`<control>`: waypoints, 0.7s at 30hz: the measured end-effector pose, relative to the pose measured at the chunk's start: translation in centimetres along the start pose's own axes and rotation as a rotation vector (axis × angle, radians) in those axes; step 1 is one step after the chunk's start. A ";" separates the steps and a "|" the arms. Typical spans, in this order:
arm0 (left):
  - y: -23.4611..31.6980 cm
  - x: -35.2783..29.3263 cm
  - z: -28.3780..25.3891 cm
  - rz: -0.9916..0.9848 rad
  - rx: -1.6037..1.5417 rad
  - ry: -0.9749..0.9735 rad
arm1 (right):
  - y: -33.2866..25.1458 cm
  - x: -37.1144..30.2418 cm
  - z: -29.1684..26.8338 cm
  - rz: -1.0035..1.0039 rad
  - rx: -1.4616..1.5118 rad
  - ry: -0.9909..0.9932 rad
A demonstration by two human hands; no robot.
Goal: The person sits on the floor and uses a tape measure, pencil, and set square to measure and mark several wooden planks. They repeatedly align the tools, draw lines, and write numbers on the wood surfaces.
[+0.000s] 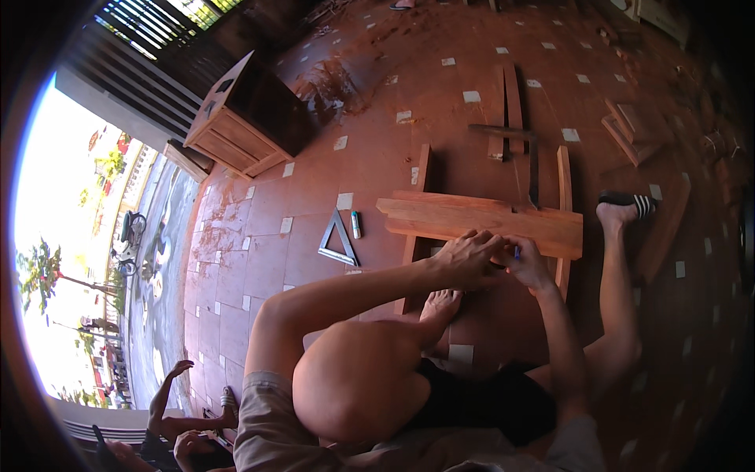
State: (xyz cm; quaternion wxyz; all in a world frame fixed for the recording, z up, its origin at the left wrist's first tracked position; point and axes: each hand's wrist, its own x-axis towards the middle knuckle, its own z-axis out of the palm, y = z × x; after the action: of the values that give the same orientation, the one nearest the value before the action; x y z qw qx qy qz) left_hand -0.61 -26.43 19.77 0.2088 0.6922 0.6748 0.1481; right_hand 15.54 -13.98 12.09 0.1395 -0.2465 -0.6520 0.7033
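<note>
My left hand [470, 259] is closed at the near edge of a reddish wooden board [487, 214], its fingers bent toward my right hand. What it holds, if anything, is hidden. Beside it, my right hand [528, 266] pinches a small thing with a blue tip [517, 252]; its kind is too small to tell. The two hands meet over the board's near side. The board lies crosswise on two wooden bars, a left bar [423, 169] and a right bar [565, 177]. A metal framing square [533, 169] reaches the board's far edge.
A triangular set square [338, 240] and a white-green tube [356, 225] lie on the tiled floor at left. Farther off stand a wooden cabinet [244, 145] and narrow planks [515, 102]. Panels [631, 130] lie at right. Another person's arm [163, 397] shows at lower left.
</note>
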 end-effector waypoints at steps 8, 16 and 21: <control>-3.7 -0.5 3.3 -0.120 -0.170 0.055 | 3.1 0.0 3.2 -0.050 -0.101 0.020; -11.3 0.1 2.4 -0.328 -0.102 -0.062 | 3.6 2.5 -0.1 -0.083 -0.193 0.170; -24.5 -0.6 -1.1 -0.252 -0.101 0.122 | 4.0 2.9 -12.2 -0.070 -0.287 0.134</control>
State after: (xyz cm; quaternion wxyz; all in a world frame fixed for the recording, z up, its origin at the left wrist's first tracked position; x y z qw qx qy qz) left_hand -22.55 -26.90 8.74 0.2188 0.5805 0.7594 0.1962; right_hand 20.01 -2.60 7.28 0.1703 -0.2874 -0.7431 0.5798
